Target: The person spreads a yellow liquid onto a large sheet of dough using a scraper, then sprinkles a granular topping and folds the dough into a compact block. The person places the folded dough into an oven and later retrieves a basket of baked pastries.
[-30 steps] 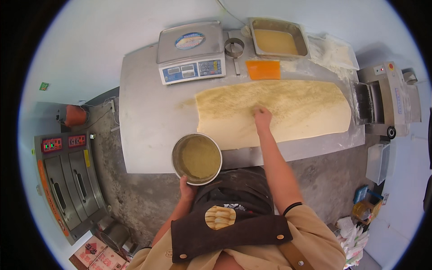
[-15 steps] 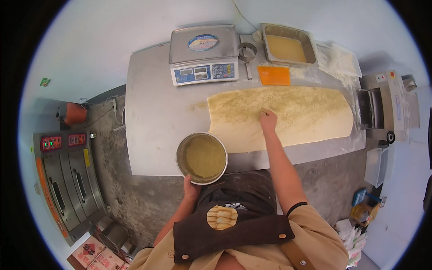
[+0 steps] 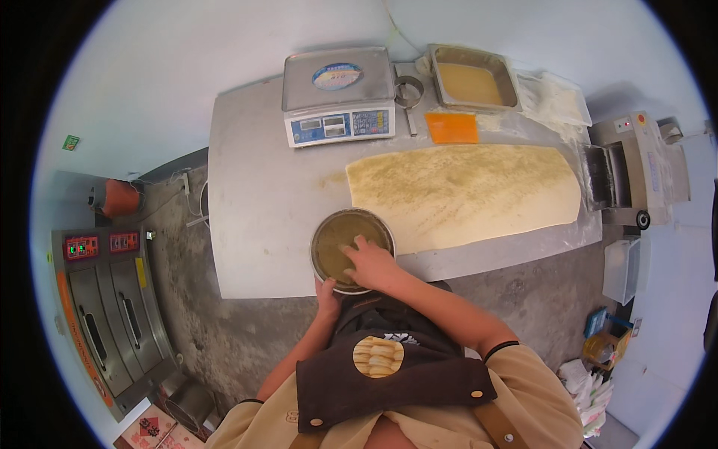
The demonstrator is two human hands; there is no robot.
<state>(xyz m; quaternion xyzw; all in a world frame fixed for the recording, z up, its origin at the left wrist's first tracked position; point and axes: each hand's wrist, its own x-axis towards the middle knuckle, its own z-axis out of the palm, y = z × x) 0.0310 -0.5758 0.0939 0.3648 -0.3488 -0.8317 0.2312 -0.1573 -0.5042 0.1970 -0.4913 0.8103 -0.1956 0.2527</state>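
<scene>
Worker stands at a metal table (image 3: pixel 262 232), facing a long pale dough sheet (image 3: pixel 486 217) that serves as my landmark. Sheet lies flat, its upper part dusted with greenish-brown powder, the strip nearest the worker mostly bare. Round metal bowl (image 3: pixel 333 219) sits off the sheet's near left corner, about at the table edge, its rim seeming to overlap that corner; whether bowl and dough touch, I cannot tell. More powder (image 3: pixel 327 245) inside. Left hand (image 3: pixel 327 298) clamped on the bowl's near rim, thumb up over the edge; its other fingers are hidden beneath. Right hand (image 3: pixel 370 266) reaches into the bowl, fingers spread apart over the powder; whether any powder is pinched, I cannot tell. Beyond the sheet's far edge, from its left end: digital scale (image 3: pixel 340 126) with a steel platform, metal ring (image 3: pixel 420 91) with a flat strip, orange scraper (image 3: pixel 452 129) close to the dough, deep steel pan (image 3: pixel 482 107) holding yellowish liquid, heap of white flour (image 3: pixel 557 97) past the far right corner. Machine (image 3: pixel 651 168) stands just beside the sheet's right end. Well off to the sheet's left, on the floor side: steel oven (image 3: pixel 108 322) with two long-handled doors.
</scene>
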